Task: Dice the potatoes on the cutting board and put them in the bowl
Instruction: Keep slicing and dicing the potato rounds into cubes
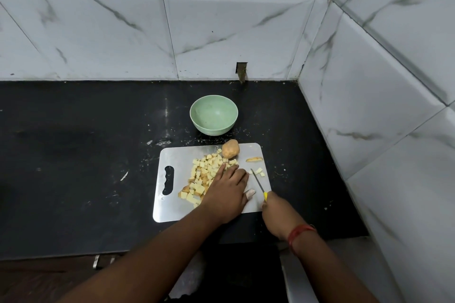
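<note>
Item: your left hand (pixel 227 189), fingers flat on diced potato (pixel 202 174). Your right hand (pixel 275 214) grips the knife (pixel 258 183), blade just beside those fingers; a slip could nick them. Whole potato (pixel 230 148) beyond; bowl (pixel 213 114) farther, holding nothing.

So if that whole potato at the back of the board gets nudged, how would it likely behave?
The whole potato is rounded and oval, so it would probably roll or wobble rather than slide. The cutting board looks like smooth metal, which likely gives little grip. It sits close to the far edge, so a push that way might send it onto the counter.
</note>
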The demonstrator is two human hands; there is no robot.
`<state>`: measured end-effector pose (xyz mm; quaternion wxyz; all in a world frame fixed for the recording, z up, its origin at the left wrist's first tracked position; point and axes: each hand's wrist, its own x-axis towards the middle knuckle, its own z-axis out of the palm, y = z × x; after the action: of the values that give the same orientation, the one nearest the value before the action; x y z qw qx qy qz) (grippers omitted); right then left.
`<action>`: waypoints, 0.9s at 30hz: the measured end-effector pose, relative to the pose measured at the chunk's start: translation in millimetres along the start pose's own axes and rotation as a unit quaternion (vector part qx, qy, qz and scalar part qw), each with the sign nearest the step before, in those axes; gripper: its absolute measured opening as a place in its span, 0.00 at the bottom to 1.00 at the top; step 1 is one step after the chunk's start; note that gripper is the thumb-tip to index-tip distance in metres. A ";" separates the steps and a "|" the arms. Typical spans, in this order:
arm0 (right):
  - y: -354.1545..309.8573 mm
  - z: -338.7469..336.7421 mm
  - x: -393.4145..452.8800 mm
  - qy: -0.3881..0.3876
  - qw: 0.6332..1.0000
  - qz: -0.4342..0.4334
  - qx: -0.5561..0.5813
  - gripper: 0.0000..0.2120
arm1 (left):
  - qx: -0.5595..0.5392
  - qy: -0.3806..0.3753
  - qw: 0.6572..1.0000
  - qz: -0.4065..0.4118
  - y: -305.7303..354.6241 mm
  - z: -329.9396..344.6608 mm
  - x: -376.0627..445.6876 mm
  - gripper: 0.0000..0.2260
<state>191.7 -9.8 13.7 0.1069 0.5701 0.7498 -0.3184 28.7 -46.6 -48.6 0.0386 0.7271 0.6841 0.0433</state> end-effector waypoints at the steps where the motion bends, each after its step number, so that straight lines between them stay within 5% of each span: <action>1: -0.8 0.0 1.0 -0.001 1.000 0.002 -0.002 0.08 | 0.000 0.001 1.000 -0.001 0.2 -0.5 1.0 0.34; 14: 6.2 12.5 -7.7 -0.039 0.999 0.004 -0.008 0.10 | 0.031 0.009 0.999 0.003 4.1 -7.0 3.6 0.32; 22: 46.8 1.0 -18.3 0.006 0.974 0.019 0.225 0.11 | 0.060 0.049 0.997 0.019 5.1 -9.6 7.5 0.25; 27: 56.3 -9.4 -17.8 0.034 0.963 0.023 0.265 0.10 | 0.064 0.022 0.993 0.094 22.6 -9.8 33.5 0.26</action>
<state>251.4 -9.9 10.3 -0.0663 0.6058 0.6281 -0.4838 51.9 -14.6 -35.9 -0.0271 0.7878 0.6150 0.0189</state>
